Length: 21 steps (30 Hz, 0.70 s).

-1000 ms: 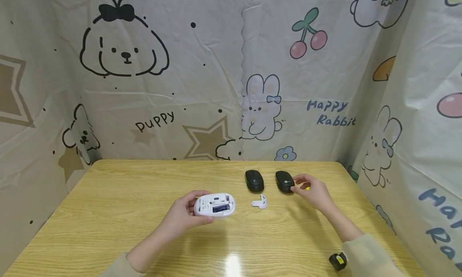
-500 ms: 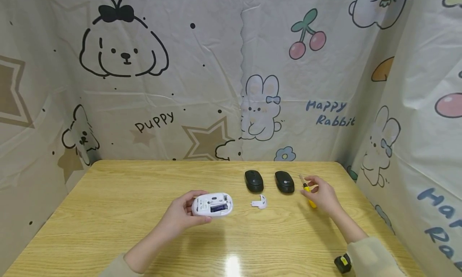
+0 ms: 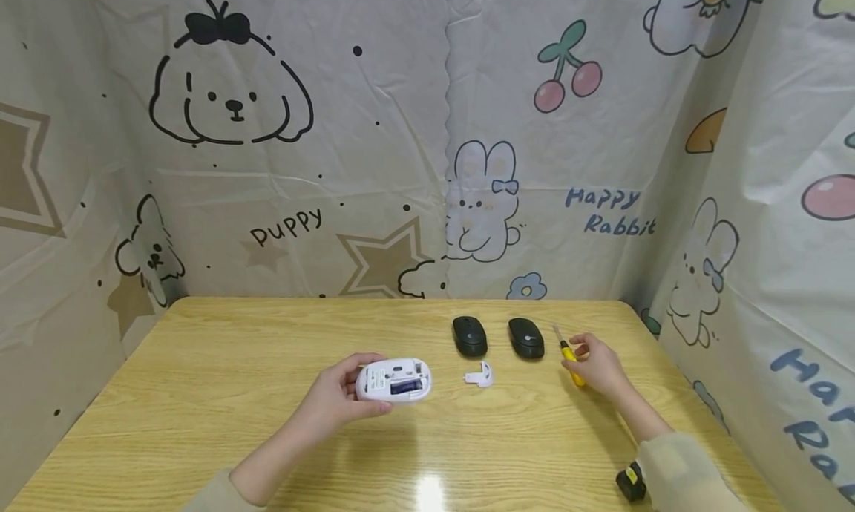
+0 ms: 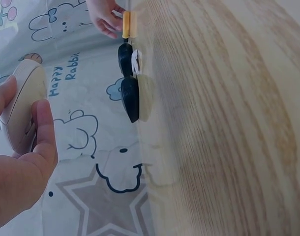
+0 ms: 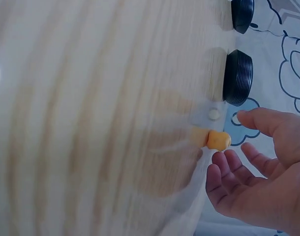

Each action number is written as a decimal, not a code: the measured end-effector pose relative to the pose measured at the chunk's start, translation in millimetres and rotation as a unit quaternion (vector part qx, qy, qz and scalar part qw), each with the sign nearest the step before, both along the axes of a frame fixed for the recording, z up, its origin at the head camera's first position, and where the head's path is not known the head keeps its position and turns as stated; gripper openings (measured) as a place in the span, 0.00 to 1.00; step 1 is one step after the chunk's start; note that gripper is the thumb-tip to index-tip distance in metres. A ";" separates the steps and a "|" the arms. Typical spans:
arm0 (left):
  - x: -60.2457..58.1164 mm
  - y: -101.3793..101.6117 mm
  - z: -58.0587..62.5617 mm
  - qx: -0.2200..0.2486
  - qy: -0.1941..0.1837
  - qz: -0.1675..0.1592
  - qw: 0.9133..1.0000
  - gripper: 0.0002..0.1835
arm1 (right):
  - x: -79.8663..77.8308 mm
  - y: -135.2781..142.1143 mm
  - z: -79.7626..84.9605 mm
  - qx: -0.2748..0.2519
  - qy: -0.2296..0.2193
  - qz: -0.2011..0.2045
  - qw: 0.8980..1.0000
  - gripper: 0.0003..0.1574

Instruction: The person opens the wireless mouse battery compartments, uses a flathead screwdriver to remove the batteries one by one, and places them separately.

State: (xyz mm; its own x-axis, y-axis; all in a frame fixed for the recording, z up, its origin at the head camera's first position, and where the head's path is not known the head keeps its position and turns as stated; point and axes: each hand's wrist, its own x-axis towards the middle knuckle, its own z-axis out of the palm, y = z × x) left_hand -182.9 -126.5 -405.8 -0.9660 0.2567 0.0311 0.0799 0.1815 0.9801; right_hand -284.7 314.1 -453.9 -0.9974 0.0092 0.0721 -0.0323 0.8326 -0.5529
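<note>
My left hand (image 3: 332, 395) grips a white computer mouse (image 3: 384, 386) above the table, thumb on the near side and fingers on the far side. Its underside faces the head camera, with the battery compartment uncovered and a dark battery (image 3: 406, 387) inside. On the table to its right lies the white battery cover (image 3: 479, 376). My right hand (image 3: 597, 365) is beside a yellow-handled screwdriver (image 3: 572, 367) that lies on the table. In the right wrist view, the thumb and loosely bent fingers stand apart around the handle end (image 5: 219, 141), without visibly holding it.
Two black mice, a left one (image 3: 470, 337) and a right one (image 3: 526, 338), rest near the table's back edge. A black object with a yellow mark (image 3: 631, 482) sits by my right sleeve, partly hidden. Printed cloth (image 3: 374, 163) hangs behind the table (image 3: 234, 363) and at its sides.
My right hand has drawn back from beside the right black mouse, rightward and nearer. The screwdriver, mostly hidden a second ago, now shows. The left hand keeps holding the white mouse, nearly still.
</note>
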 end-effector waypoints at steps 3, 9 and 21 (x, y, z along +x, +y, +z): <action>0.0 0.3 0.5 0.000 0.002 0.002 1.000 0.37 | -3.9 2.1 -1.8 0.005 -0.017 -0.003 1.000 0.29; -0.5 0.8 0.1 -0.004 0.004 0.000 1.000 0.37 | -10.1 2.9 -4.8 0.016 -0.038 -0.015 0.999 0.27; -0.7 0.3 -1.2 0.002 0.003 -0.005 1.000 0.37 | -15.9 2.3 -7.8 0.035 -0.018 -0.026 0.999 0.20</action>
State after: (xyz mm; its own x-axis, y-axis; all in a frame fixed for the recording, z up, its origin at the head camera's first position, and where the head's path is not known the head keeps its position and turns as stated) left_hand -183.6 -126.2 -406.9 -0.9634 0.2656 0.0373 0.0867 0.1770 0.9804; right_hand -300.6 316.4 -461.7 -0.9976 0.0572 0.0381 0.0310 0.8689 -0.4941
